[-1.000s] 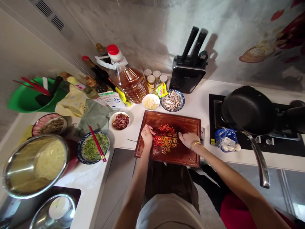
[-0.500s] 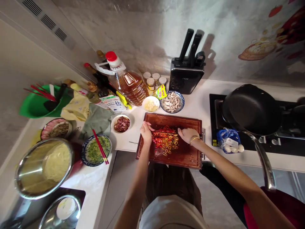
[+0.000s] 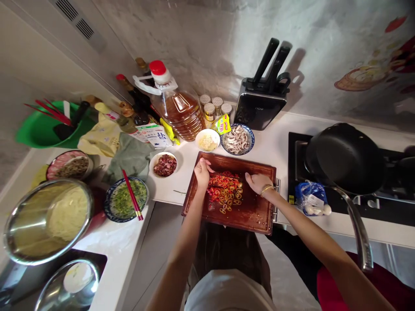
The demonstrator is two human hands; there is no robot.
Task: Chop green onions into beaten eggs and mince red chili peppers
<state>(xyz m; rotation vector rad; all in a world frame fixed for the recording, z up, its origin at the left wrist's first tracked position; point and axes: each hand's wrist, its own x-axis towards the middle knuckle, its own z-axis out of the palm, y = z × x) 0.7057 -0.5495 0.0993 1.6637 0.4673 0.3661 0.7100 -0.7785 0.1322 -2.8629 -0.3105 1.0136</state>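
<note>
On the wooden cutting board (image 3: pixel 256 211) lies a heap of chopped red chilli (image 3: pixel 223 181), with sliced pepper rings (image 3: pixel 228 201) on its near side. My right hand (image 3: pixel 259 183) is closed in a fist round the handle of a kitchen knife, which is hidden inside it. The thin dark blade runs left across the red chilli and is hard to make out. At the blade's other end my left hand (image 3: pixel 202 172) is closed, its fingers bent at the tip; their exact hold is partly hidden.
Behind the board stand a bowl of sliced mushrooms (image 3: pixel 238 139), a bowl of minced garlic (image 3: pixel 207 141) and a knife block (image 3: pixel 261 106). Left are a bowl of meat (image 3: pixel 164 165) and a bowl with chopsticks (image 3: pixel 115 203). A frying pan (image 3: pixel 343 157) sits on the stove, handle jutting forward.
The view has shifted slightly. My left hand's fingers have lifted and bent a little at the blade's tip. Both hands remain over the chilli heap.
</note>
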